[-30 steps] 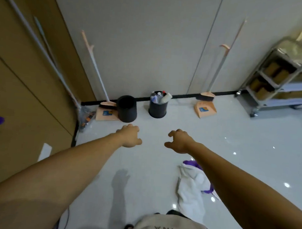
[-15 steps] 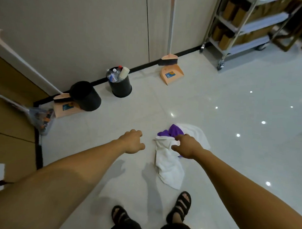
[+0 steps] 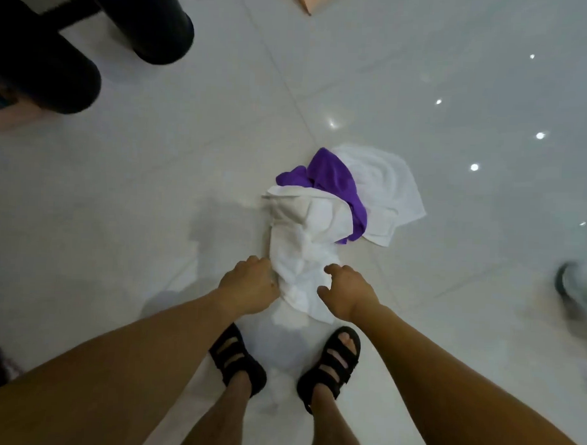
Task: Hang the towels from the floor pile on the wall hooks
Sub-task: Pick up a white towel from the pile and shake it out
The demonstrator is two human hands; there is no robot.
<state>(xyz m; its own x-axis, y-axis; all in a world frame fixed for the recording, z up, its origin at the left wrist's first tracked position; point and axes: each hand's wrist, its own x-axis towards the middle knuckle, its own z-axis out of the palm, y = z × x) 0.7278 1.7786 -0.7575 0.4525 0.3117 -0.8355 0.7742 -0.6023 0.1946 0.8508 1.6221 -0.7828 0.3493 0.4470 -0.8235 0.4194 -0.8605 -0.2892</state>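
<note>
Left hand (image 3: 250,287): fingers curled into the left edge of the white towel (image 3: 305,236), gripping bunched cloth.
Right hand (image 3: 347,295): on the towel's right edge, fingers curled and thumb out. Whether it has closed on cloth cannot be told.
Hands together: close but not touching, one on each side of the towel's near end.
White towel: lies on the floor (image 3: 137,190), running from just ahead of the person's sandals (image 3: 237,360) up into the pile.
Pile: a purple towel (image 3: 333,180) is tucked under the white towel's far end and lies over a second white towel (image 3: 386,189). All three touch.
Progress: this looks like the start of a pickup. Three towels are on the floor and none is lifted. The hooks are out of frame, so how many already hang cannot be told.
Around: black bins (image 3: 156,24) stand upper left, well apart from the pile. A peach dustpan corner (image 3: 308,1) shows at the top edge, and a blurred shape sits at the right edge.
In the way: probably nothing, though the overlapping purple towel may drag along when the white towel is lifted.
</note>
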